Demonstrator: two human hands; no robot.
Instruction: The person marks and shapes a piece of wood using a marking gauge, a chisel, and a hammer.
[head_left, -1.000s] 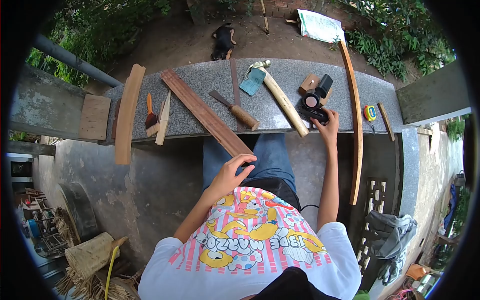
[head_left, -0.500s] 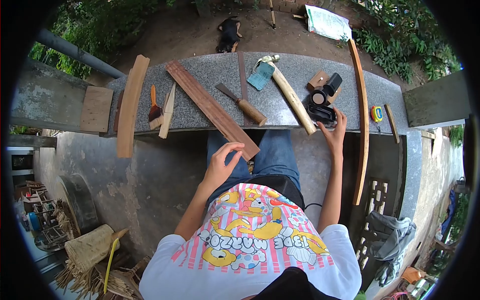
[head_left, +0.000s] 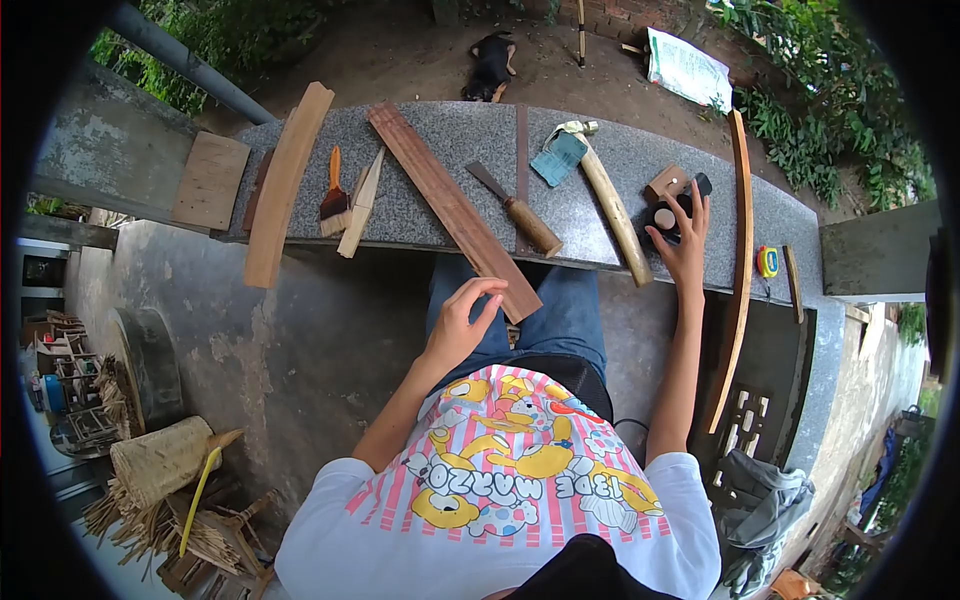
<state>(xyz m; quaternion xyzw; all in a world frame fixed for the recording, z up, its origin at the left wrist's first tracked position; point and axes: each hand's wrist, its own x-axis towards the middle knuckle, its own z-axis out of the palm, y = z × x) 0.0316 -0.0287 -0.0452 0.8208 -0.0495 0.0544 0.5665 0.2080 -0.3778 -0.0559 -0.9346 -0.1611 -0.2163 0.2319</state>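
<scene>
A long reddish-brown board (head_left: 440,190) lies slantwise over the stone slab (head_left: 400,225), its near end past the edge above the knees. Beside that end is my left hand (head_left: 462,322), thumb and fingers bent and apart; nothing shows between them. On the right, my right hand (head_left: 686,240) reaches with spread fingers over a black device (head_left: 665,217) that it partly covers. Touching or hovering over it, I cannot tell. A small wooden block (head_left: 666,183) sits behind the device. Left of it lies a hammer (head_left: 612,205); a chisel with a wooden handle (head_left: 532,226) lies nearer the middle.
Farther left are a brush (head_left: 335,200), a pointed wooden piece (head_left: 362,205) and a curved board (head_left: 287,190). At the right are a long curved strip (head_left: 742,250), a tape measure (head_left: 767,262) and a short stick (head_left: 793,283). A dog (head_left: 490,65) lies beyond the slab.
My right hand has moved up from the slab's edge onto the black device, covering more of it. The view has shifted, so the slab's objects appear farther right.
</scene>
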